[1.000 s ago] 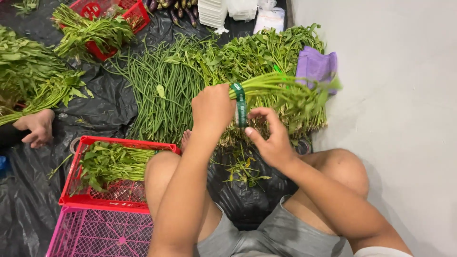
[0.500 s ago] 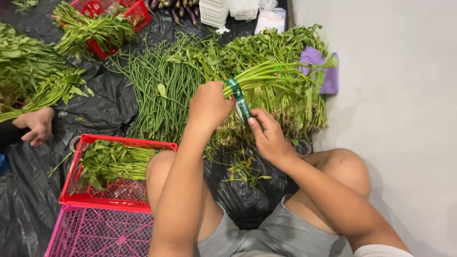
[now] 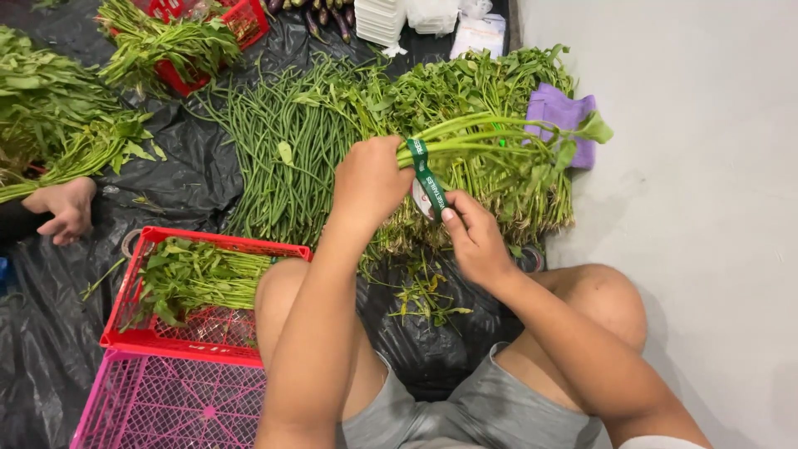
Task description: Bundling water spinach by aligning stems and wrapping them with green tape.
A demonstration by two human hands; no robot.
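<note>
I see left hand fisted round greens bundle | right hand pinching green tape | black plastic sheet, grey floor

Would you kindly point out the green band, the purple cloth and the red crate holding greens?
green band (image 3: 426, 176), head view, on the strip's middle beside the stems.
purple cloth (image 3: 559, 116), head view, on its bare upper part.
red crate (image 3: 218, 242), head view, on its far rim.

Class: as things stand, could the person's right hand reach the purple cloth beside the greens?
Probably not at once: the right hand is pinching the green tape around the bundle of greens, and that bundle hangs between it and the purple cloth.
</note>
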